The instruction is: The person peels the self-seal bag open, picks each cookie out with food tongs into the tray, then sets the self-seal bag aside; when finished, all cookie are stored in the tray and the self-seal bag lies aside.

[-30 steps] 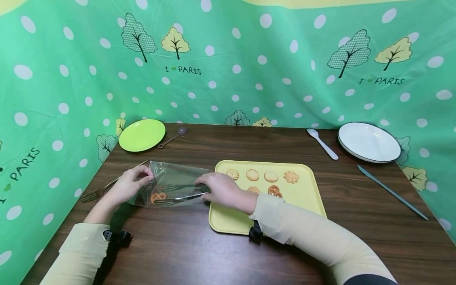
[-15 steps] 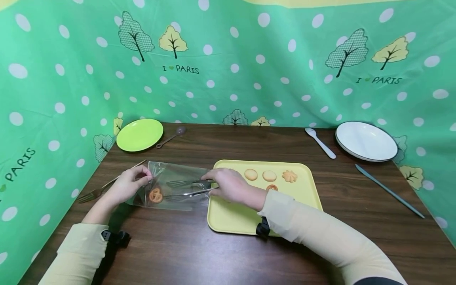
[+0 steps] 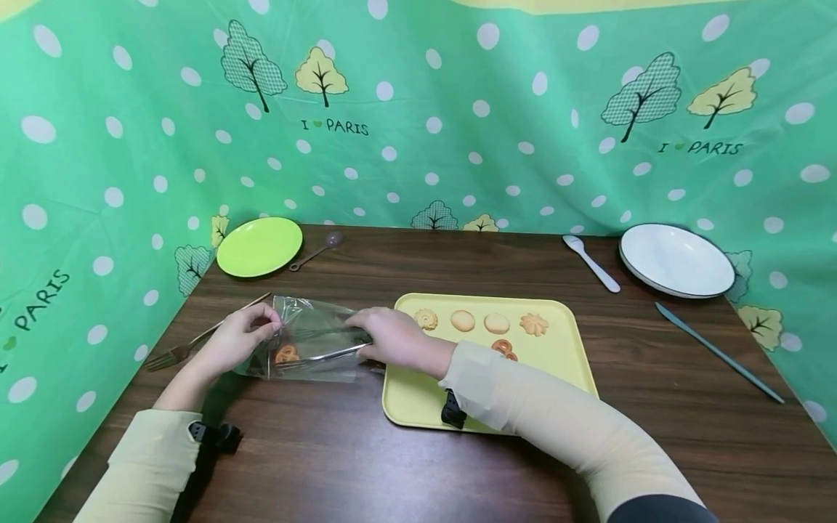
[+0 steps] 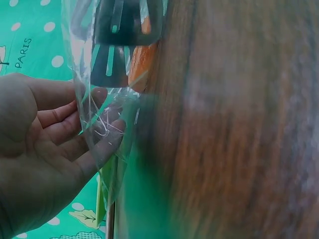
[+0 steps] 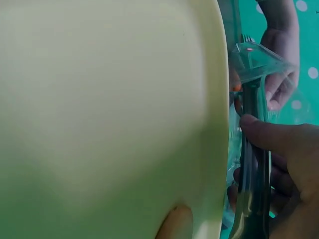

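Note:
My left hand [image 3: 237, 340] pinches the closed-looking left end of a clear plastic bag [image 3: 317, 314] lying on its side. Inside the bag, toward that end, is a brown pretzel-shaped cookie [image 3: 286, 354]. My right hand [image 3: 397, 338] grips metal tongs [image 5: 253, 164], fingers and thumb on either side of them. The tongs reach into the bag from the right; their dark slotted heads [image 4: 127, 22] show through the plastic in the left wrist view, beside the orange-brown cookie [image 4: 142, 67]. Right of the bag, a yellow tray [image 3: 418, 408] carries several cookies [image 3: 497, 323], partly hidden by the right arm.
A fork [image 3: 175, 355] lies beyond the left hand. Behind are a green plate [image 3: 259, 247] and a small brown spoon [image 3: 317, 252]. At the right lie a white spoon [image 3: 591, 265], a white dish [image 3: 676, 261] and a blue-grey knife [image 3: 719, 353].
The right hand drew back right with the tongs spread, then moved left, pushing them deeper into the bag. The cookie inside shifted and turned. The left hand stayed in place.

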`<state>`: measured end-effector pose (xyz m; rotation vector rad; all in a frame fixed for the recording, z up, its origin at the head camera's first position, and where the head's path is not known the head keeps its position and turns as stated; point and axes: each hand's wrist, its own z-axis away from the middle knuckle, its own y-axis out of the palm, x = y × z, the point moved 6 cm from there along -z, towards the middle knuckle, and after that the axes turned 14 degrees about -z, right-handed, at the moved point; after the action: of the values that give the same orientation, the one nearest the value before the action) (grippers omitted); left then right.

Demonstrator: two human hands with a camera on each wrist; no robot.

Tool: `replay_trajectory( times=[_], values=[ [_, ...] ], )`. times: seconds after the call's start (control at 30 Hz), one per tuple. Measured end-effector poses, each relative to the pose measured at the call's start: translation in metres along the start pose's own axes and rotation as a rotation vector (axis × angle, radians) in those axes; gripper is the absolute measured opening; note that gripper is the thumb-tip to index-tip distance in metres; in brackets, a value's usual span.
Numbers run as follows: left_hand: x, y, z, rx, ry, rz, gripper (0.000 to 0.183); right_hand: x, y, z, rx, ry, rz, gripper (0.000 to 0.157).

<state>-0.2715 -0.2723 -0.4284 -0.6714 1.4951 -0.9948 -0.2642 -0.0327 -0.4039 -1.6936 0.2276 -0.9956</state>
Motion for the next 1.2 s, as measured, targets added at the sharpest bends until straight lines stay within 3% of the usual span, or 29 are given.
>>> replay_trajectory(
  times=[0.23,0.43,0.6,0.8,1.2],
  values=[
    [0.002,-0.001,0.000,-0.006,0.010,0.002,0.012,0.000,-0.006,0.007,-0.032,0.007,0.011,0.045],
    [0.002,-0.003,0.002,-0.014,-0.001,0.007,0.015,-0.011,-0.023,0.032,-0.066,0.050,-0.004,0.046],
    [0.001,-0.005,0.004,-0.034,0.008,0.009,0.015,-0.023,-0.034,0.050,-0.039,0.079,-0.049,0.050],
    [0.003,-0.002,0.002,-0.040,0.011,0.005,0.013,-0.032,-0.036,0.048,-0.009,0.046,-0.075,0.049],
    [0.003,-0.001,-0.002,-0.045,0.014,0.002,0.012,-0.043,-0.040,0.052,-0.071,0.031,-0.108,0.044]
  ],
)
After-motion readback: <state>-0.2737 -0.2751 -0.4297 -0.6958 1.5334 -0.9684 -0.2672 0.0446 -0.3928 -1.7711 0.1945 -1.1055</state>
